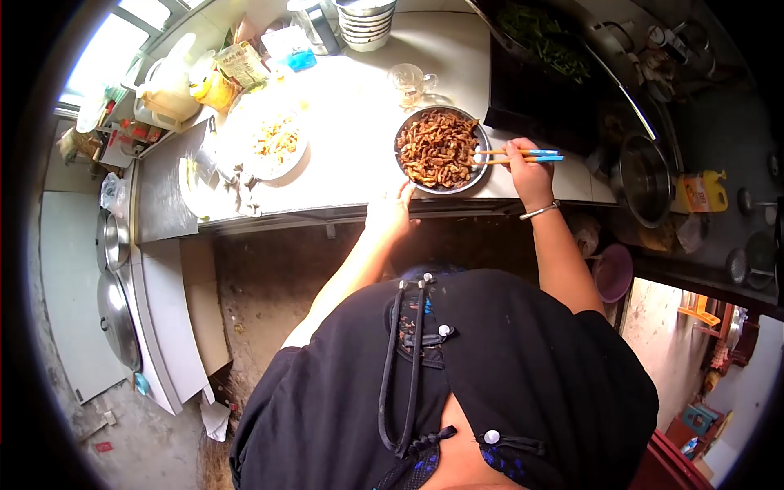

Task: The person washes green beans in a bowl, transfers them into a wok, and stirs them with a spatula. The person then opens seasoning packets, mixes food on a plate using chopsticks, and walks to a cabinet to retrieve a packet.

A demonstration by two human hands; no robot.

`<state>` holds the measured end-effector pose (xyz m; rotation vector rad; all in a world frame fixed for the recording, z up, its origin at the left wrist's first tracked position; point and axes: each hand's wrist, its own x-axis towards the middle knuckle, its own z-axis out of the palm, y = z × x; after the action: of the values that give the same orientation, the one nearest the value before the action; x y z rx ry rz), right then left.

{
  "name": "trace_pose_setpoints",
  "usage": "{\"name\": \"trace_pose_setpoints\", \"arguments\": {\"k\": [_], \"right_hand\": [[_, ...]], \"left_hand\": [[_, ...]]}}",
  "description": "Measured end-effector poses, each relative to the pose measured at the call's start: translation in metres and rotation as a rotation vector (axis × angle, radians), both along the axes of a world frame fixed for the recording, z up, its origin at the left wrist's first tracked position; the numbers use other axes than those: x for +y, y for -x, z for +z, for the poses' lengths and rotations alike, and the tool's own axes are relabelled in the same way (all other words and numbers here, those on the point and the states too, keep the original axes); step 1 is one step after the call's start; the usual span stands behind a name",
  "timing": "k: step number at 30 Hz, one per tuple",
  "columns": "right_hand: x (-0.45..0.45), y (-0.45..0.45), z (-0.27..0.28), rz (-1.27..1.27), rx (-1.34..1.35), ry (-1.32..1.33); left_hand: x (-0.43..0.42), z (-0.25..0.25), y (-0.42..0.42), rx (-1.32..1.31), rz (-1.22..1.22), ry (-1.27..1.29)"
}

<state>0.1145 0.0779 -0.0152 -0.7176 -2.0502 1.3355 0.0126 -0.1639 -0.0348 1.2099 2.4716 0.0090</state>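
A round metal bowl (482,168) on the counter is full of browned, sauce-coated strips of food (437,149), perhaps meat. My right hand (531,173) is closed around a pair of chopsticks (535,157) with blue ends. Their tips reach into the right side of the bowl, by a small pale thing too small to name. My left hand (390,214) is at the bowl's near left rim, with its fingertips against the edge and the thumb lower down by the counter front. Bright glare blurs part of this hand.
A glass mug (408,82) stands behind the bowl. To the left, a plate of food (278,151) lies in strong glare. Stacked bowls (365,24) are at the back. On the right are a dark stove area with green vegetables (543,41), a metal pot (643,180) and a yellow jug (702,192).
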Motion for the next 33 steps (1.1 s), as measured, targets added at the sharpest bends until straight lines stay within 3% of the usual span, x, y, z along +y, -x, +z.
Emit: {"name": "trace_pose_setpoints", "arguments": {"k": [2,5,9,13,18,23,25,26,30,33], "right_hand": [[-0.001,-0.005,-0.011,-0.011,-0.089,-0.038],[-0.022,0.0,-0.023,-0.063,0.028,0.49],[-0.036,0.021,-0.037,-0.023,0.215,0.563],[-0.021,0.033,-0.013,0.063,0.156,0.298],[0.017,0.051,-0.016,-0.096,0.095,0.11],[0.008,0.055,-0.044,-0.086,0.022,0.316],[-0.001,0.048,-0.052,0.02,0.023,0.213],[0.0,0.043,-0.053,0.057,-0.028,0.038],[-0.008,0.02,0.002,0.068,-0.067,-0.229],[-0.017,0.009,0.043,0.144,0.008,-0.28]], "left_hand": [[0.0,0.0,0.001,-0.002,-0.01,0.011],[0.001,-0.002,0.0,0.003,-0.006,0.008],[0.0,-0.002,-0.001,0.005,-0.004,-0.014],[0.0,-0.003,0.0,-0.023,0.012,-0.029],[0.0,-0.004,-0.001,0.008,0.011,-0.035],[0.0,0.0,-0.002,0.018,0.017,-0.019],[-0.001,0.0,-0.002,0.002,0.018,-0.035],[-0.002,0.0,-0.003,0.0,0.02,-0.033],[-0.003,-0.002,0.0,-0.008,0.005,-0.055],[-0.004,-0.005,0.004,-0.063,0.015,-0.112]]}}
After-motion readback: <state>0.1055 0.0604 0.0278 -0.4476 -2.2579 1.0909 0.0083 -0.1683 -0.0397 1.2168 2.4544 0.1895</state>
